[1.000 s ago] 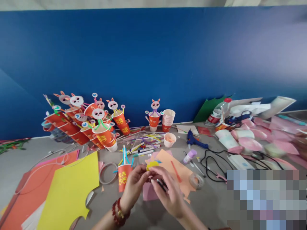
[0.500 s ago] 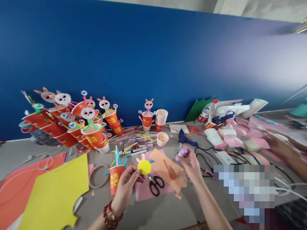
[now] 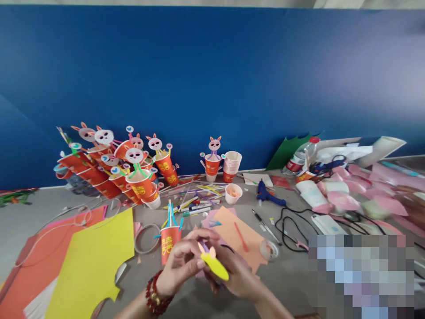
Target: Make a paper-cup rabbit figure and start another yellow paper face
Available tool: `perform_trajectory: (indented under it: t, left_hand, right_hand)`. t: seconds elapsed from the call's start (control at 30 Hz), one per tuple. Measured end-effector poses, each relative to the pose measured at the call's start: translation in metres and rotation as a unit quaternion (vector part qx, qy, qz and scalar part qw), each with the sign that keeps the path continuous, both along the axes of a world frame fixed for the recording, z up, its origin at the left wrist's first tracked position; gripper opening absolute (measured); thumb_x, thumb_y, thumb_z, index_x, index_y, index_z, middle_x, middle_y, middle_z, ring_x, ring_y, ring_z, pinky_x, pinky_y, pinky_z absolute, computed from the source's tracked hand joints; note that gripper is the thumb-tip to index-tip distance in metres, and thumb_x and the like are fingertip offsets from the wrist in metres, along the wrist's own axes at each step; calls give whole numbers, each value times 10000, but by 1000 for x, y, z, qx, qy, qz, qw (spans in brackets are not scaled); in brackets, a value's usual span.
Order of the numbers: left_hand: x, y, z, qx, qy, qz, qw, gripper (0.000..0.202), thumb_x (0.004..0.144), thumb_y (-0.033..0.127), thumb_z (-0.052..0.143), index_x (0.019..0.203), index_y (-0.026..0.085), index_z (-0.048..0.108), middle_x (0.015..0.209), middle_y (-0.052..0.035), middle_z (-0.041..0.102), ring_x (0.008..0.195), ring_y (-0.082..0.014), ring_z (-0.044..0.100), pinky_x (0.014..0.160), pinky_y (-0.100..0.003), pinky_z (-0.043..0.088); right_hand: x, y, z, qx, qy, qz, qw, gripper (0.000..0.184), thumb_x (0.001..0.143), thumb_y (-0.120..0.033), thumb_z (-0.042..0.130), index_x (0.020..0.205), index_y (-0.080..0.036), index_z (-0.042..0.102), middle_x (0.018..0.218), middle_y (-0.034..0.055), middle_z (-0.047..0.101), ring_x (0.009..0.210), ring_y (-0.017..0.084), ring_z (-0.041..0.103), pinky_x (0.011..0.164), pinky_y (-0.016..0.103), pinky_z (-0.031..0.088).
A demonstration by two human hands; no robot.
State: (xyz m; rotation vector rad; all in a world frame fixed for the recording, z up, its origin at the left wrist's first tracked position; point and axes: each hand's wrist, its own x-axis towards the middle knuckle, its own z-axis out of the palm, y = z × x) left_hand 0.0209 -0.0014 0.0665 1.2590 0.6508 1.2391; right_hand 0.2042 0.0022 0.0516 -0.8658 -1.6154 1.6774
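My left hand (image 3: 181,261), with a red bead bracelet at its wrist, pinches a yellow paper disc (image 3: 215,266) with two pink ears, tilted nearly edge-on. Close against it, my right hand (image 3: 234,272) is curled behind the disc. A bit of a purple glue stick (image 3: 205,245) shows between the hands; most of it is hidden by fingers. Just left of them stands a red paper cup (image 3: 170,245) with blue straws. Under the hands lie peach paper (image 3: 229,221) and pink paper, with the scissors almost wholly covered.
Red cups with rabbit faces (image 3: 136,177) crowd the back left. Yellow paper (image 3: 96,252) lies at left. A blue glue gun (image 3: 270,195), a black pen (image 3: 265,226) and a tape roll (image 3: 268,250) are at right. Black cables and another person's hand (image 3: 413,208) are farther right.
My right hand has come left with the purple glue stick to meet my left hand. The yellow disc has turned from face-on to edge-on. The view has shifted, uncovering the pen and tape roll.
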Motion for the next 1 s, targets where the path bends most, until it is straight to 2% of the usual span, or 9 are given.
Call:
perform_trajectory:
  t: [0.1, 0.17, 0.33, 0.4, 0.47, 0.57, 0.67, 0.87, 1.0]
  left_hand:
    - [12, -3, -3, -74, -105, 82, 988, 250, 822, 392, 756, 700, 216, 626, 738, -21, 633, 692, -174, 610, 693, -322, 526]
    - [22, -2, -4, -134, -180, 123, 967, 300, 825, 380, 754, 689, 211, 547, 566, 55, 487, 499, -94, 467, 569, -243, 457]
    - [21, 13, 9, -203, -256, 164, 931, 407, 868, 354, 704, 675, 217, 374, 503, 118, 288, 385, -45, 211, 433, -190, 325]
    - [3, 21, 20, -188, -268, 204, 923, 427, 858, 347, 713, 666, 218, 354, 503, 117, 266, 388, -51, 213, 400, -180, 279]
    - [-16, 24, 29, -111, -294, 280, 907, 397, 851, 309, 725, 684, 212, 378, 518, 115, 282, 406, -49, 248, 427, -167, 302]
    - [-28, 22, 28, -72, -191, 283, 937, 256, 849, 307, 731, 754, 219, 511, 537, 93, 407, 489, -75, 412, 546, -206, 418]
    - [-17, 16, 13, -62, -5, 248, 967, 203, 878, 336, 701, 772, 202, 591, 603, 47, 518, 563, -102, 476, 590, -233, 425]
    - [1, 12, -1, 69, 197, 255, 944, 233, 947, 281, 576, 736, 184, 589, 818, -34, 616, 754, -155, 581, 665, -253, 443]
    - [1, 10, 2, 135, 266, 281, 912, 170, 934, 174, 557, 767, 194, 577, 872, -32, 665, 794, -151, 621, 693, -241, 462]
  right_hand:
    - [-14, -3, -12, -57, 8, 5, 998, 492, 884, -631, 628, 1115, -207, 534, 636, -62, 546, 405, 68, 438, 383, 169, 383]
    - [-18, -4, -16, -22, -19, -3, 1000, 460, 902, -631, 598, 1060, -203, 533, 683, -44, 565, 430, 75, 451, 399, 178, 384]
    - [-15, -10, -24, 211, -216, -102, 948, 245, 940, -453, 610, 1006, -220, 576, 845, 49, 689, 743, 224, 669, 636, 273, 479]
    - [-4, -13, -28, 243, -275, -137, 920, 224, 927, -439, 619, 998, -231, 575, 769, 43, 685, 697, 247, 679, 614, 285, 477]
    - [11, -14, -27, 228, -260, -143, 927, 215, 948, -442, 578, 1011, -238, 554, 793, 39, 694, 681, 231, 681, 613, 283, 495]
    - [33, -12, -17, 151, -161, -119, 968, 168, 1028, -352, 417, 1087, -234, 521, 808, 17, 679, 658, 175, 653, 622, 256, 525]
    - [42, -7, 1, 160, -110, -129, 972, 196, 1007, -291, 454, 1171, -225, 539, 939, 59, 712, 776, 192, 692, 680, 257, 569]
    - [36, -1, 29, 396, -122, -248, 876, 325, 922, -156, 621, 1229, -259, 652, 1159, 96, 684, 1062, 246, 681, 893, 314, 579]
    - [27, -2, 36, 419, -93, -296, 853, 228, 869, -127, 667, 1074, -228, 665, 994, 74, 653, 945, 214, 670, 814, 290, 589]
